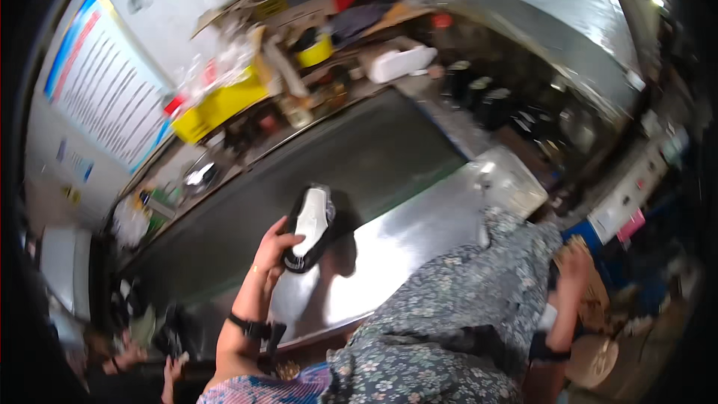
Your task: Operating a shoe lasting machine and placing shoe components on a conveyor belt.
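Note:
My left hand (271, 253) grips a black shoe (323, 226) by its near left side, thumb on top. A long white piece shaped like a sole or insole (310, 217) shows along the shoe's upward face. The shoe is held over the edge between a dark belt (389, 142) and a shiny metal strip (396, 232), casting a shadow on the metal. Off to the right, beside my floral apron (449, 292), my right hand (574, 263) is low near a brown cardboard piece (594, 295). Its fingers are blurred, and whether it holds anything cannot be made out.
Behind the belt, a cluttered ledge carries a yellow bin (224, 108) and a white box (400, 61). Several dark shoes (479, 93) stand at the far right. A clear plastic bag (516, 179) lies at the belt's right end. Another person's hands (131, 357) show at lower left.

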Demonstrator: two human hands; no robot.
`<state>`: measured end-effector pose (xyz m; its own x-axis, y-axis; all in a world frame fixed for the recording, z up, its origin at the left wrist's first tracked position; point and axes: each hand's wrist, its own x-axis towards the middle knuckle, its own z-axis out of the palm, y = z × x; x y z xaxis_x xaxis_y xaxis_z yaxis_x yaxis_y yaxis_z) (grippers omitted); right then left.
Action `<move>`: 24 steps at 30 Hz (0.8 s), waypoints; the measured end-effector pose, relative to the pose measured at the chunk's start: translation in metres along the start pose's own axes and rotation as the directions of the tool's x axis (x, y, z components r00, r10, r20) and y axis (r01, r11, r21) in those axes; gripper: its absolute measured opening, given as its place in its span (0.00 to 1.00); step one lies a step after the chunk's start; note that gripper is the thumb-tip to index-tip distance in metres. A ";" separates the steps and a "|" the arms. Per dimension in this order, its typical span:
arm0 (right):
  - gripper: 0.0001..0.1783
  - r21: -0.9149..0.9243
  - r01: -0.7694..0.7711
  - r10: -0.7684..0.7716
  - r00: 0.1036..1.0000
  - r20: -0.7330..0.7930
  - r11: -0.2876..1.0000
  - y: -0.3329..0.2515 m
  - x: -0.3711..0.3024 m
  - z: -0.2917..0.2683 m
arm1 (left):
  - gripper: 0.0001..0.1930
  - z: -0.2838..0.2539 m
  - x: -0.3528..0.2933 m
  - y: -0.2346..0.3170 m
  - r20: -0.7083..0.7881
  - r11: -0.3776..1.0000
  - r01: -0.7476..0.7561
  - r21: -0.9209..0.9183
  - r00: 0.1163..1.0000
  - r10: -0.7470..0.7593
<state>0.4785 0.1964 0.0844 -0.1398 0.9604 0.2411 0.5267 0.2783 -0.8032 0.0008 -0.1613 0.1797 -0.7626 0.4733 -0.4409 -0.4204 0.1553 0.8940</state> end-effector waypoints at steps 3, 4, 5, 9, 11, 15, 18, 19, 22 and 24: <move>0.21 0.419 -0.073 -0.167 0.845 0.509 0.905 -0.098 0.011 0.031 | 0.47 0.080 -0.048 0.007 0.383 0.992 -0.121 -0.046 0.915 0.129; 0.30 0.553 -0.101 -0.263 0.800 0.539 0.827 -0.131 0.010 0.033 | 0.47 0.107 -0.055 0.000 0.505 0.976 -0.217 -0.024 0.840 0.199; 0.37 0.641 -0.178 -0.273 0.797 0.539 0.746 -0.141 0.009 0.036 | 0.48 0.136 -0.059 -0.008 0.627 0.938 -0.347 0.027 0.737 0.254; 0.20 0.507 0.024 -0.094 0.989 0.112 0.861 -0.151 0.017 0.030 | 0.55 0.223 -0.080 -0.020 0.934 0.819 -0.573 0.045 0.316 0.169; 0.17 0.448 0.080 -0.100 0.995 0.021 0.891 -0.136 0.004 0.012 | 0.49 0.264 -0.074 -0.037 0.929 0.913 -0.403 -0.056 0.313 0.196; 0.17 0.123 0.416 -0.431 0.892 0.137 0.901 -0.134 -0.053 0.007 | 0.22 0.349 -0.018 -0.100 0.881 0.996 0.086 0.021 0.469 -0.059; 0.20 0.071 0.473 -0.478 0.868 0.136 0.878 -0.139 -0.058 -0.010 | 0.15 0.365 -0.036 -0.101 0.890 0.961 0.277 -0.008 0.439 -0.119; 0.21 0.003 0.404 -0.394 0.892 0.222 0.915 -0.144 -0.065 -0.016 | 0.15 0.365 -0.044 -0.094 0.900 0.976 0.218 -0.017 0.429 -0.080; 0.22 -0.025 0.422 -0.410 0.893 0.186 0.906 -0.139 -0.067 -0.017 | 0.15 0.370 -0.049 -0.091 0.901 0.976 0.216 0.021 0.418 -0.112; 0.22 0.018 0.419 -0.416 0.894 0.167 0.908 -0.136 -0.061 -0.014 | 0.16 0.369 -0.043 -0.100 0.890 0.984 0.179 -0.004 0.450 -0.078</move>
<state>0.4272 0.0993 0.1870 -0.4843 0.7451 0.4585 0.4048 0.6554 -0.6376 0.2574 0.1230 0.1395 0.1274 0.9722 -0.1963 -0.5521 0.2339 0.8003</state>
